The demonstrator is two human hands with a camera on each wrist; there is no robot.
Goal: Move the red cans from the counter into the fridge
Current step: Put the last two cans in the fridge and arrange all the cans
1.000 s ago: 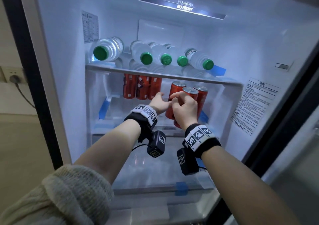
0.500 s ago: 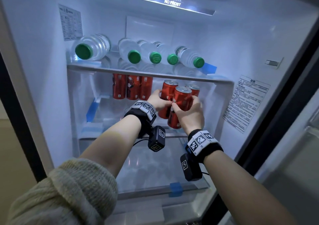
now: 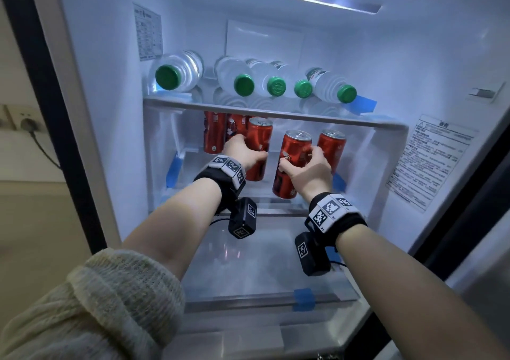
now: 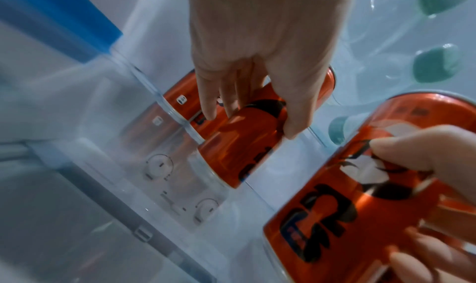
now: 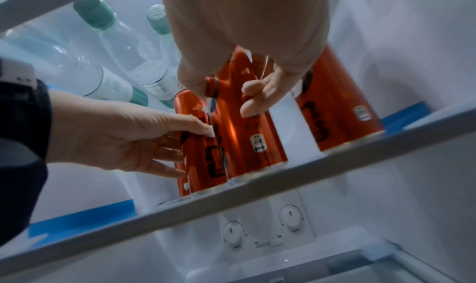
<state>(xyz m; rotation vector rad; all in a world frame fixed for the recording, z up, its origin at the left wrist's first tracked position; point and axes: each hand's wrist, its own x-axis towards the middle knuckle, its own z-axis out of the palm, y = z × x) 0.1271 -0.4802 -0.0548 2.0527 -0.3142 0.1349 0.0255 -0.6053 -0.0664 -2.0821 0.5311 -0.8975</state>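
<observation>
Two red cans are being set down on the middle glass shelf [image 3: 276,210] of the open fridge [image 3: 414,56]. The left can [image 3: 258,141] is gripped around its side by the left hand [image 3: 242,152], fingers and thumb curled on it, and it appears to stand close beside the cans at the back [image 3: 214,133]. The right can [image 3: 292,166] is clasped by the right hand [image 3: 309,172] and is held tilted near the shelf's front edge; whether its base already touches the glass cannot be told. A further can [image 3: 332,145] stands just to its right. The placing would best be done by bringing the right can upright before it is lowered, so that its rim lands flat and no neighbour is knocked. It should be pushed back from the edge, and each grip should be released only once the can is felt to stand firm. The water bottles [image 3: 248,80] lying on the shelf above leave limited headroom, so the hands are best kept low.
</observation>
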